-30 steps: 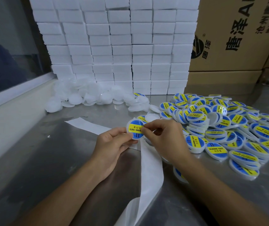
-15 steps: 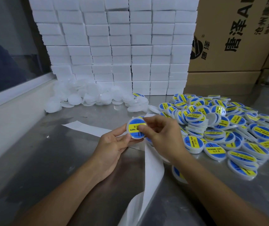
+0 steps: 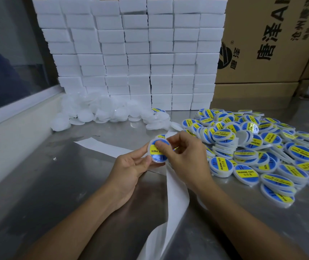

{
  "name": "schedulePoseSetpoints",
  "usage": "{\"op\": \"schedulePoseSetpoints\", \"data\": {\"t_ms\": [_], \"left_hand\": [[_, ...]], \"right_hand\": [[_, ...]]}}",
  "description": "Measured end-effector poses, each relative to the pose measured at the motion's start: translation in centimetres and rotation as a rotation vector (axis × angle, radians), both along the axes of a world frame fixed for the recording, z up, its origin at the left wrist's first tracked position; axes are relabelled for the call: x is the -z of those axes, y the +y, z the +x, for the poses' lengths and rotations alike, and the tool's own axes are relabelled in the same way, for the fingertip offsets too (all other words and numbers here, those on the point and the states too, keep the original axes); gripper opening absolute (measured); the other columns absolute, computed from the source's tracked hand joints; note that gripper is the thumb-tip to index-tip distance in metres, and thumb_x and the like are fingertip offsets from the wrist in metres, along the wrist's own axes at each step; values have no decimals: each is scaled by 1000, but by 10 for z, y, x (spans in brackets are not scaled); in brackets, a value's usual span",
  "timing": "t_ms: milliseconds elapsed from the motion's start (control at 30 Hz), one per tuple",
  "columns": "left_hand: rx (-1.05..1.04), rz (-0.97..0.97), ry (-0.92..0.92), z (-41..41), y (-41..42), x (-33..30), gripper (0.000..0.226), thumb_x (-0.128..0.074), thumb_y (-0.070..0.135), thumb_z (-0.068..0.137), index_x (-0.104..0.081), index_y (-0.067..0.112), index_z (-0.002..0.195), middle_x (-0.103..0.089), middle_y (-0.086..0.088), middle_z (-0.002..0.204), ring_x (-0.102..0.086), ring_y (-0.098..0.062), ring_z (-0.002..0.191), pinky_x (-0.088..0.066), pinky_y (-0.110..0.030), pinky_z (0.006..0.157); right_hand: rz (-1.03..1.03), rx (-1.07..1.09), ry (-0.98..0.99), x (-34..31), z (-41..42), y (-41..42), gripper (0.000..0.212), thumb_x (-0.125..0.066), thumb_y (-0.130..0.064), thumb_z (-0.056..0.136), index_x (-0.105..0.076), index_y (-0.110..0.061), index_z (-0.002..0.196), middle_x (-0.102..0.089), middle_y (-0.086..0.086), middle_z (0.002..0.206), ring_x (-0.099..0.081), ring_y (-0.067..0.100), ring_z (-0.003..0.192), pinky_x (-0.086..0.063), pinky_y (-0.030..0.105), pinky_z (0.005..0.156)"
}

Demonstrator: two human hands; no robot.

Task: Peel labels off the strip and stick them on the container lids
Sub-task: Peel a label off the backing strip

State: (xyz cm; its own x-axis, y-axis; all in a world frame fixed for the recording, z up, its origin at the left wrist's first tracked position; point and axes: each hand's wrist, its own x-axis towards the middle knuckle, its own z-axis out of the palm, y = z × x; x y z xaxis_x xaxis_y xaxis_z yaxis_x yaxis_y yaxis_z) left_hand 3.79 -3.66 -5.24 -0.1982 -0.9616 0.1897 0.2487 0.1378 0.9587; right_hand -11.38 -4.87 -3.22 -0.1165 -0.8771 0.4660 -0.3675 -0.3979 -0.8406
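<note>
A round white container lid (image 3: 157, 151) with a blue and yellow label is held up above the steel table. My left hand (image 3: 129, 169) grips it by its left and lower rim. My right hand (image 3: 184, 153) has its thumb pressed on the label face and its fingers curled behind the lid's right side. The white backing strip (image 3: 176, 194) lies under my hands: one end runs left across the table, the other hangs off the front edge. A labelled lid (image 3: 161, 136) peeks out just behind the held one.
A big heap of labelled lids (image 3: 258, 147) fills the right of the steel table (image 3: 56, 184). Plain white lids (image 3: 103, 111) are piled at the back left. Behind them stands a wall of white boxes (image 3: 131, 53) and a cardboard carton (image 3: 273, 34). A window ledge (image 3: 9, 117) borders the left.
The lid has tilted a little in my hands. My right thumb has slid from the label's right edge further onto its face.
</note>
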Motion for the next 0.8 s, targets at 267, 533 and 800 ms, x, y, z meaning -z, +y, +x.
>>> {"op": "schedulePoseSetpoints", "data": {"t_ms": [267,533,800], "left_hand": [[-63,-14,-80,-1,-3,4,38,-45,-4,96,-65,18,119,-73,-5,111,-68,-19,106,-48,-29,100],[-102,83,90,3,-4,0,34,-40,-1,99,-61,6,125,-72,-14,113,-69,-25,104,-52,-33,96],[-76,3,-53,1,-3,4,33,-46,-3,96,-60,-2,125,-71,-16,113,-68,-27,107,-48,-32,101]], "right_hand": [[0,-23,-27,0,-4,-1,40,-71,-38,86,-48,-13,64,-61,9,56,-61,27,45,-51,42,47],[124,-340,-5,-5,-12,-1,37,-77,-1,79,-63,-19,108,-67,7,76,-71,25,59,-57,36,62],[42,-149,-135,-2,-5,-3,24,-75,-27,84,-60,-10,78,-63,17,56,-53,25,35,-42,25,38]]}}
